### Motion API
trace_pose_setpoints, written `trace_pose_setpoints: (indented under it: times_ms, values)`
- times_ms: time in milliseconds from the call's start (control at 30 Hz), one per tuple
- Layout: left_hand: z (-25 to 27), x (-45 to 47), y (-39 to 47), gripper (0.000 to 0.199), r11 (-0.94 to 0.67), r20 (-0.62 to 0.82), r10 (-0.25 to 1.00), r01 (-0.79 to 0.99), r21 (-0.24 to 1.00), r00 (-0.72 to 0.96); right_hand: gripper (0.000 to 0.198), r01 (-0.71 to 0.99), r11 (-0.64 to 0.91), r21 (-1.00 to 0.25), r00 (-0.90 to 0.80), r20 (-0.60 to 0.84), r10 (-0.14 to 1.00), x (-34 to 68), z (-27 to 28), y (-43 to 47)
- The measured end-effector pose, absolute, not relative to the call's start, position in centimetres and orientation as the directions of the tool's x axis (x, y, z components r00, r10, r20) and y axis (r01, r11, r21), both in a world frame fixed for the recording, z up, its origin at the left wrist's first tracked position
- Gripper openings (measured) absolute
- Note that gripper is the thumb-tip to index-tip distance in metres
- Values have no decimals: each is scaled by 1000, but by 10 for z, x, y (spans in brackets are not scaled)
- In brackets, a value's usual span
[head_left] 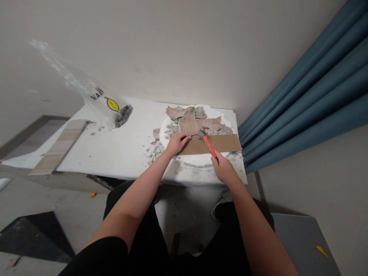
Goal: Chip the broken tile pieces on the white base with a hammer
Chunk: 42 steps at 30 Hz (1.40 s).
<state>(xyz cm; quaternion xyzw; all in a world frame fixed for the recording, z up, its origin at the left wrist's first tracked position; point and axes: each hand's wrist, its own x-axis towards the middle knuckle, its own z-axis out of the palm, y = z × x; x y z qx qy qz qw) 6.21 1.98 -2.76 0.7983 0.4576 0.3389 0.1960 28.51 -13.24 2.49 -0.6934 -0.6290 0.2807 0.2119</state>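
Centrally, a red-handled hammer (209,144) lies slantwise over a brown strip (227,143), its head at a cracked, mesh-textured slab (188,127). The right hand (224,168) closes its fingers around the handle's end. The left hand (177,143) rests its fingertips at the slab's lower edge; whether they pinch it, I cannot tell. Grey rubble (155,151) is scattered on the white tabletop (120,147). Leftward, a clear plastic bag (96,101) with a printed lemon holds grey grit (124,115) at its bottom.

A blue curtain (313,82) hangs right; a black sheet (36,237) lies lower left.
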Motion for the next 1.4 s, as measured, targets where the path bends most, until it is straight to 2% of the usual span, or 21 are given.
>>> trace_pose_setpoints:
  times_ms: [167, 367, 533, 700, 833, 1000, 1133, 1300, 1400]
  values:
    - [-32, 64, 18, 33, -538, 388, 843, 605, 587, 372, 48, 736, -101, -669, 51, -94, 994, 285, 27, -134]
    - [-35, 65, 16, 34, -557, 412, 829, 616, 556, 378, 54, 667, 41, -744, -8, 48, 999, 272, 52, -142]
    - [-34, 66, 16, 33, -538, 397, 842, 632, 558, 366, 53, 708, -29, -705, 7, -35, 999, 255, 62, -141]
    - [-34, 66, 16, 34, -526, 370, 850, 629, 573, 374, 54, 739, -27, -673, 28, -10, 1000, 252, 63, -138]
    - [-34, 67, 17, 30, -522, 350, 853, 637, 568, 387, 53, 789, -91, -608, 32, -106, 994, 250, 64, -140]
    - [-33, 67, 18, 27, -519, 324, 854, 638, 569, 407, 55, 796, -60, -602, 19, -74, 997, 247, 64, -144]
    - [-33, 68, 17, 23, -491, 323, 871, 635, 596, 371, 53, 809, -84, -582, 14, -123, 992, 248, 62, -143]
    - [-34, 67, 17, 16, -485, 324, 874, 613, 624, 361, 54, 809, -74, -583, 13, -107, 994, 247, 57, -142]
    - [-37, 66, 16, 4, -460, 399, 884, 601, 654, 242, 52, 822, -73, -564, -11, -144, 990, 245, 53, -141]
